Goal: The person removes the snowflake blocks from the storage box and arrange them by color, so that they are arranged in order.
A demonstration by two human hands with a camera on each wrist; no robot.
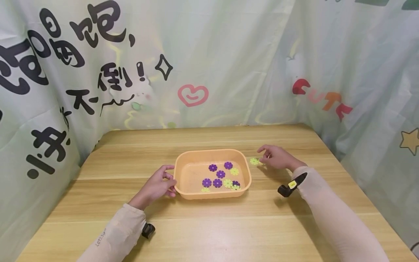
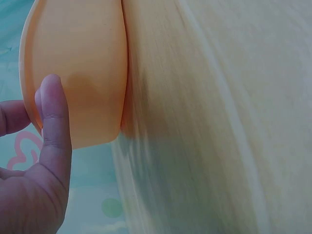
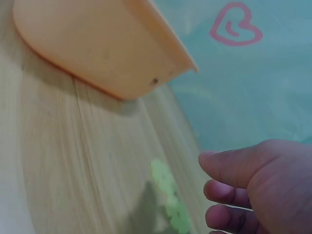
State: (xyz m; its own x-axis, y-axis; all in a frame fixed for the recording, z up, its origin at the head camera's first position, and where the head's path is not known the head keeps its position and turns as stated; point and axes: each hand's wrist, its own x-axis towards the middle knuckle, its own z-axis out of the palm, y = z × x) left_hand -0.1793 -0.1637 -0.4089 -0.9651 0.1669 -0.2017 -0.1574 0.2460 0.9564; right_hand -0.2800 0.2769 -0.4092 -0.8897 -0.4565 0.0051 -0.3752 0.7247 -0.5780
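An orange plastic tray [image 1: 193, 171] stands on the wooden table, holding several purple flower-shaped discs [image 1: 217, 183] and several yellow-green ones [image 1: 234, 171]. At its left end my left hand [image 1: 158, 185] grips the rim; the left wrist view shows the digits close about the tray wall [image 2: 92, 87]. To the right of the tray, my right hand [image 1: 279, 157] hovers beside yellow-green flower-shaped discs [image 1: 254, 161], its fingers loosely bent with nothing visible between them. In the right wrist view these discs [image 3: 163, 178] lie on the table, below and left of the thumb.
The wooden table [image 1: 216, 233] reaches back to a pale printed curtain [image 1: 226, 65] that hangs behind it and along both sides. Each forearm wears a light sleeve, with a black camera mount [image 1: 291, 185] at the right wrist and another [image 1: 148, 230] at the left.
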